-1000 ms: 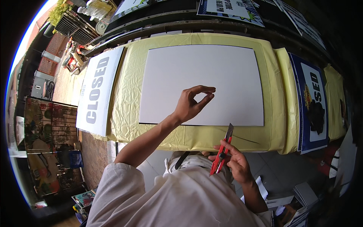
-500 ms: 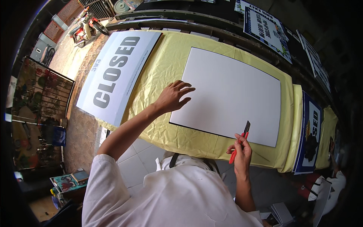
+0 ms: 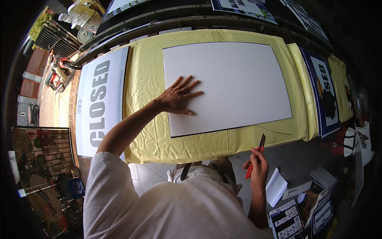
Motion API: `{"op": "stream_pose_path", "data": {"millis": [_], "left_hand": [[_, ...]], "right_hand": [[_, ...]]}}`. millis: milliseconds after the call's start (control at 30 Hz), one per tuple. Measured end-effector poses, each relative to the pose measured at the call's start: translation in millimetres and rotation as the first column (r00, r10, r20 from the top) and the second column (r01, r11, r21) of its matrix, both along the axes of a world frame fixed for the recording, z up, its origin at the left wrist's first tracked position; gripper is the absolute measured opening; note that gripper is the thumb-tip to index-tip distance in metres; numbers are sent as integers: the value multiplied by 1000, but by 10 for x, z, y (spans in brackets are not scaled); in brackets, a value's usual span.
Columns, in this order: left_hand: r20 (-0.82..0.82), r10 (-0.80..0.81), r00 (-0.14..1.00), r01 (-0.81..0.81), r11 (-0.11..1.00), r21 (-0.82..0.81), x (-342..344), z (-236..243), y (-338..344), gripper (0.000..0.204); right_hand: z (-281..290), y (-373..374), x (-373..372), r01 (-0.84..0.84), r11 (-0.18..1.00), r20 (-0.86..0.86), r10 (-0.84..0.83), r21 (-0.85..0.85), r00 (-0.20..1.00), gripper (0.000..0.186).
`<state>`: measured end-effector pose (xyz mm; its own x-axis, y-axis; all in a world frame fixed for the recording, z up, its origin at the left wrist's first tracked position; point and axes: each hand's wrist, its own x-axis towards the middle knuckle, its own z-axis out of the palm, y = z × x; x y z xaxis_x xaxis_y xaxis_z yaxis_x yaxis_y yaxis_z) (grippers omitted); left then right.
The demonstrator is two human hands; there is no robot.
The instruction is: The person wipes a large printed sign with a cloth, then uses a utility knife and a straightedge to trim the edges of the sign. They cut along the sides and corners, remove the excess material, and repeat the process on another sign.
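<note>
A large blank white board point(image 3: 234, 79) with thin dark edges lies flat on a yellow cloth point(image 3: 145, 75) that covers the table. My left hand point(image 3: 179, 95) is spread over the board's left side, fingers apart, palm down on it. In my right hand point(image 3: 258, 165) is a red utility knife point(image 3: 249, 172), its dark blade out and pointing up and away from me. That hand is off the near edge of the table, lower right of the board, and the blade is apart from the board.
A printed sign panel point(image 3: 85, 115) lies at the table's left end. Dark blue signs point(image 3: 320, 95) lie at the right. More printed boards point(image 3: 246, 10) rest on dark rails at the back. Papers and boxes point(image 3: 292, 219) stand on the floor at lower right. A motorcycle point(image 3: 57, 75) is parked far left.
My left hand has flattened and spread onto the board. The right hand with the knife has come down off the board's near edge. The whole view has turned.
</note>
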<state>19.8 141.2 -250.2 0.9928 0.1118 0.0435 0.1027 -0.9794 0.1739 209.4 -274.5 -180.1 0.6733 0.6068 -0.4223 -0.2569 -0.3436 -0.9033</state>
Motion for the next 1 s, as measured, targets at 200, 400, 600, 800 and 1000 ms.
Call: {"op": "stream_pose_path", "data": {"millis": [200,400,600,800,1000], "left_hand": [[-24,88,996,-88,996,-3,-170,52,-324,100],[-24,267,964,-265,963,42,-459,28,-516,98],[-37,407,913,-406,913,26,-593,10,-728,97],[15,551,835,-551,835,3,-546,-80,-1035,91],[0,659,752,-659,752,2,-444,-91,-1390,92]], "right_hand": [[-10,-203,29,-31,999,-39,32,41,999,30],[70,-477,233,-107,990,-24,110,90,994,28],[-61,-862,507,-143,987,-40,146,78,988,28],[-85,-932,602,-223,971,-56,228,91,972,29],[-57,-904,571,-264,959,-93,274,107,957,28]]}}
